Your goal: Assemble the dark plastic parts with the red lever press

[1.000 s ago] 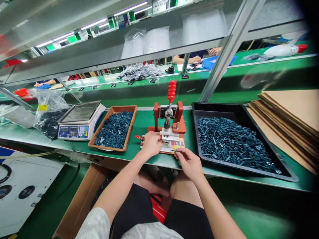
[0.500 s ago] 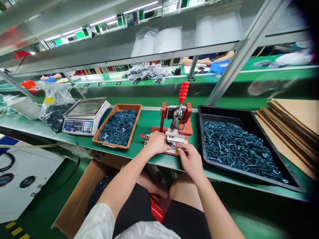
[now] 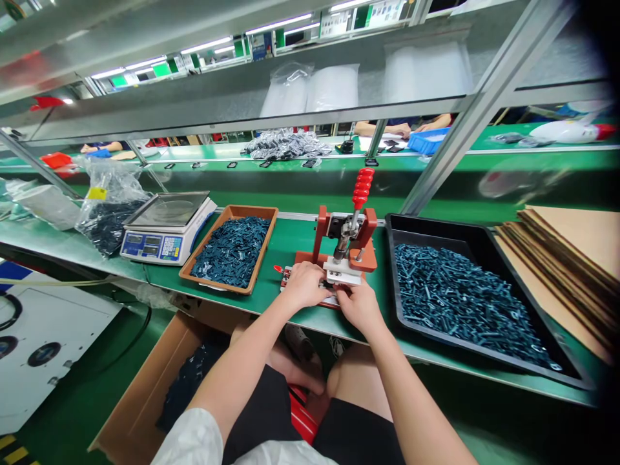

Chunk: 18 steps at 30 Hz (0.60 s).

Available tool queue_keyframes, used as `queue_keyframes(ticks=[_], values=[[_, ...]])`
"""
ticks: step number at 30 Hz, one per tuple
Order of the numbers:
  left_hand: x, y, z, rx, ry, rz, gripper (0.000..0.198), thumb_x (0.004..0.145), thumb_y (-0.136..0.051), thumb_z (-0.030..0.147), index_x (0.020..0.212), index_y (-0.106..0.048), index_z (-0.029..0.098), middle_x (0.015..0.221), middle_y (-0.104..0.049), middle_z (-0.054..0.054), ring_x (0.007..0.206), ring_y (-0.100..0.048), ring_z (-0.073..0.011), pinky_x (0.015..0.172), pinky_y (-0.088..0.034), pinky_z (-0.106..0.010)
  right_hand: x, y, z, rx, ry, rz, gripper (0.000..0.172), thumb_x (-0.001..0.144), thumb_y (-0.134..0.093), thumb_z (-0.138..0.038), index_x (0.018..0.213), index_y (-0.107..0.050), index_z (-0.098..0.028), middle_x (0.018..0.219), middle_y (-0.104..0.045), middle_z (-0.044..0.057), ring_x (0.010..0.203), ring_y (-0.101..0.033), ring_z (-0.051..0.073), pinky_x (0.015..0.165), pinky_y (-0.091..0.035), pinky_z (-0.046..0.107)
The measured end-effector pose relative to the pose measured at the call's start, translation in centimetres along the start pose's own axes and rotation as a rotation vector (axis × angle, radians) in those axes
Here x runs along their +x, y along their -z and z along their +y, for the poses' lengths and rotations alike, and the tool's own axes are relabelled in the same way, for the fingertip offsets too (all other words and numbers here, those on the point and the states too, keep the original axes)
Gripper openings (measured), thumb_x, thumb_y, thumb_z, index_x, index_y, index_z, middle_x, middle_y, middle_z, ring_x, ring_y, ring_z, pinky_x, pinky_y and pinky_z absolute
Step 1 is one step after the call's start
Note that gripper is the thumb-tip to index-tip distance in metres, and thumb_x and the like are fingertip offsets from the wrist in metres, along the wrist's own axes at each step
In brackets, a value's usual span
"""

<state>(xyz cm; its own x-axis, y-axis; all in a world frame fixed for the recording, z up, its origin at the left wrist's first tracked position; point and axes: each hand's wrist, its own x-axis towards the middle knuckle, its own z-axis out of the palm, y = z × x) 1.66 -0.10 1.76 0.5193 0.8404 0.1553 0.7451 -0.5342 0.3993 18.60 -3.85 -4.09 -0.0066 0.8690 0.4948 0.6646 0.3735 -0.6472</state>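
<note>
A red-brown hand press (image 3: 369,248) with a red ribbed lever handle (image 3: 362,187) stands on the green bench in front of me. The handle points up. Under its pale metal pressing block (image 3: 342,270), my left hand (image 3: 306,285) is at the left of the base, fingers bent and closed at the fixture. My right hand (image 3: 359,305) reaches in from the right, thumb and fingers pinched just below the block. What lies between the fingertips is mostly hidden by the hands and the block.
Left of the press sits a brown tray (image 3: 264,263) of small dark parts, then a weighing scale (image 3: 167,226) and a plastic bag (image 3: 109,206). At right are a black tray (image 3: 394,278) of dark parts and stacked cardboard sheets (image 3: 571,258). Below is an open carton (image 3: 130,394).
My right hand has moved left and inward, closer to my left hand under the block. The small dark piece at its fingertips is now hidden. The camera view has shifted slightly.
</note>
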Motion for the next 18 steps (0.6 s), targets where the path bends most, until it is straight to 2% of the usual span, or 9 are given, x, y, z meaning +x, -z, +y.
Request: queue_keyframes(ticks=[3, 5, 6, 9, 11, 12, 14, 16, 18], values=[[-1.3, -0.6, -0.1, -0.054, -0.075, 0.061, 0.012, 0.082, -0.078, 0.028, 0.092, -0.075, 0.022, 0.110, -0.072, -0.005, 0.112, -0.060, -0.0271, 0.104, -0.045, -0.045, -0.1, -0.1, 0.5, -0.010, 0.000, 0.006, 0.033, 0.089, -0.048, -0.032, 0.105, -0.074, -0.019, 0.110, -0.070, 0.012, 0.101, -0.065, 0.030, 0.093, -0.053, 0.046], [-2.8, -0.7, -0.8, -0.096, -0.130, 0.189, 0.016, 0.087, -0.071, 0.025, 0.102, -0.074, 0.024, 0.123, -0.068, -0.006, 0.120, -0.057, -0.0264, 0.110, -0.043, -0.046, -0.1, -0.3, 0.7, -0.008, 0.022, 0.026, 0.033, 0.090, -0.048, -0.032, 0.106, -0.073, -0.019, 0.111, -0.069, 0.013, 0.103, -0.064, 0.031, 0.095, -0.053, 0.047], [-3.6, -0.6, -1.4, -0.104, -0.122, 0.294, 0.018, 0.089, -0.067, 0.025, 0.106, -0.073, 0.025, 0.128, -0.065, -0.007, 0.125, -0.055, -0.0268, 0.112, -0.041, -0.047, -0.1, -0.3, 0.7, -0.005, 0.030, 0.035, 0.033, 0.090, -0.048, -0.032, 0.107, -0.073, -0.019, 0.111, -0.069, 0.013, 0.104, -0.064, 0.031, 0.095, -0.053, 0.047], [-5.0, 0.5, -3.9, -0.132, 0.094, 0.658, 0.025, 0.097, -0.053, 0.035, 0.114, -0.068, 0.023, 0.134, -0.059, -0.012, 0.131, -0.050, -0.0287, 0.116, -0.038, -0.050, 0.0, -0.3, 0.4, 0.001, 0.036, 0.035, 0.032, 0.090, -0.048, -0.031, 0.107, -0.073, -0.020, 0.110, -0.070, 0.012, 0.105, -0.064, 0.031, 0.096, -0.053, 0.046], [-4.4, 1.4, -5.0, -0.237, 0.267, 0.770, 0.035, 0.102, -0.044, 0.040, 0.124, -0.061, 0.020, 0.136, -0.058, -0.014, 0.132, -0.051, -0.0272, 0.116, -0.039, -0.047, 0.1, -0.2, 0.3, 0.006, 0.029, 0.022, 0.032, 0.090, -0.048, -0.030, 0.105, -0.073, -0.020, 0.108, -0.070, 0.012, 0.106, -0.064, 0.031, 0.096, -0.053, 0.046], [-3.7, 1.7, -5.1, -0.313, 0.315, 0.758, 0.039, 0.104, -0.038, 0.041, 0.131, -0.056, 0.019, 0.138, -0.056, -0.014, 0.132, -0.051, -0.0254, 0.116, -0.040, -0.044, 0.1, -0.1, 0.2, 0.010, 0.021, 0.019, 0.032, 0.089, -0.048, -0.030, 0.105, -0.073, -0.020, 0.108, -0.070, 0.012, 0.107, -0.064, 0.031, 0.097, -0.053, 0.045], [-2.1, 1.6, -4.1, -0.413, 0.298, 0.620, 0.046, 0.107, -0.029, 0.042, 0.142, -0.047, 0.018, 0.143, -0.053, -0.014, 0.136, -0.049, -0.0228, 0.115, -0.040, -0.039, 0.1, -0.1, 0.3, 0.023, -0.004, 0.020, 0.032, 0.087, -0.049, -0.031, 0.104, -0.074, -0.020, 0.110, -0.070, 0.012, 0.107, -0.064, 0.031, 0.098, -0.052, 0.046], [-0.8, 1.0, -2.3, -0.378, 0.202, 0.430, 0.052, 0.107, -0.029, 0.046, 0.147, -0.042, 0.016, 0.147, -0.051, -0.015, 0.138, -0.046, -0.0253, 0.117, -0.038, -0.040, 0.2, 0.0, 0.4, 0.064, -0.030, 0.012, 0.034, 0.085, -0.050, -0.032, 0.106, -0.073, -0.020, 0.112, -0.070, 0.011, 0.106, -0.064, 0.030, 0.097, -0.052, 0.045], [-0.2, 0.4, -0.7, -0.289, 0.132, 0.307, 0.059, 0.105, -0.033, 0.051, 0.151, -0.038, 0.014, 0.146, -0.051, -0.018, 0.138, -0.046, -0.0299, 0.118, -0.036, -0.045, 0.1, 0.1, 0.7, 0.130, -0.069, -0.008, 0.037, 0.085, -0.050, -0.032, 0.112, -0.072, -0.019, 0.113, -0.070, 0.011, 0.104, -0.066, 0.029, 0.097, -0.053, 0.043]])
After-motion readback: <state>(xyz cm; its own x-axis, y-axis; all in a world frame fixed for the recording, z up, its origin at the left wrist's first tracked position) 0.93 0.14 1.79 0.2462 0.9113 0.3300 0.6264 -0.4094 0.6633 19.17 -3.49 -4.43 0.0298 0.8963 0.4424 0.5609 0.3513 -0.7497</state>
